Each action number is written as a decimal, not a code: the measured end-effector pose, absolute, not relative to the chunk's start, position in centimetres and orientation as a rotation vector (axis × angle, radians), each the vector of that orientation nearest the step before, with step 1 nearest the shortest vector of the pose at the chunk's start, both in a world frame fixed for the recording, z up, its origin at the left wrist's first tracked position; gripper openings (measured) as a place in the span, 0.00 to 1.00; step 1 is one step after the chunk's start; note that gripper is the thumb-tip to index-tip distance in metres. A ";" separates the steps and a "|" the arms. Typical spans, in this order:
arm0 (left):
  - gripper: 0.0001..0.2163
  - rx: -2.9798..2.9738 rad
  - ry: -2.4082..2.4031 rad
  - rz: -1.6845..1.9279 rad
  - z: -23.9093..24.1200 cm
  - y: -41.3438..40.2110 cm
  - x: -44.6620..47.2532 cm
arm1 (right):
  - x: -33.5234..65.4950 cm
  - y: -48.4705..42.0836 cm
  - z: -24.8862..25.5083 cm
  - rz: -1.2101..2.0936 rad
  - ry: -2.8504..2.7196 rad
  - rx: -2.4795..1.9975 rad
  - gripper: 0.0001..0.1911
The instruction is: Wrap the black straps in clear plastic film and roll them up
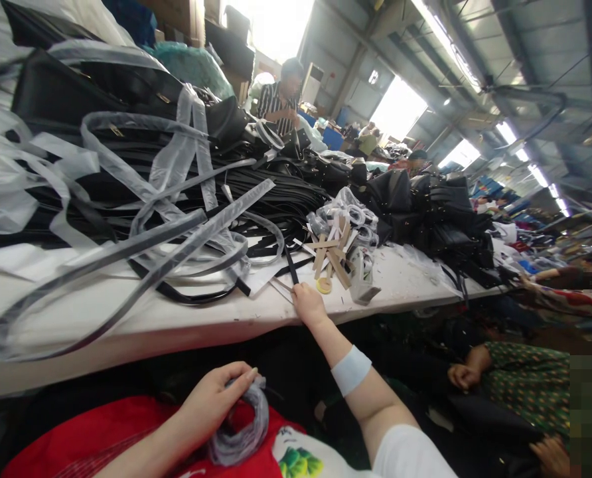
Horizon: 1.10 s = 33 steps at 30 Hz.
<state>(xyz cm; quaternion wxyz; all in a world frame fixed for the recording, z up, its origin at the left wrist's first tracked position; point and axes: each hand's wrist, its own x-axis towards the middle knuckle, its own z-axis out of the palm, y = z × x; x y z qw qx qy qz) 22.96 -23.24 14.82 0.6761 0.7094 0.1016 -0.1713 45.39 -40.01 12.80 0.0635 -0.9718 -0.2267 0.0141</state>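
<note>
My left hand (221, 395) is closed round a coiled strap (249, 431) wrapped in clear plastic, held low in front of the red and white clothing. My right hand (308, 302) is at the front edge of the white table, its fingers closed on the end of a narrow black strip (292, 265). Just beyond it lie flat tan and white strips (333, 252) and a yellow tape roll (323, 285). Long plastic-wrapped straps (166, 232) loop across the table's left part, one hanging over the front edge.
Black straps (276, 192) are heaped along the back, with black bags (420, 206) to the right. Plastic-wrapped coils (348, 209) lie near a grey tape dispenser (366, 282). A person in stripes (280, 103) stands across the table; another in a patterned sleeve (529, 378) sits close at right.
</note>
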 end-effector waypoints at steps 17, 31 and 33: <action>0.23 1.562 0.251 -0.394 15.0 -23.7 23.0 | 47.9 -43.5 14.0 0.115 -0.154 -2.851 0.23; 0.25 1.583 0.288 -0.445 15.4 -23.9 23.3 | 45.5 -41.1 13.8 -0.011 -0.514 -2.896 0.14; 0.25 1.575 0.294 -0.447 15.6 -23.9 23.1 | 45.5 -41.2 13.7 -0.002 -0.479 -2.877 0.11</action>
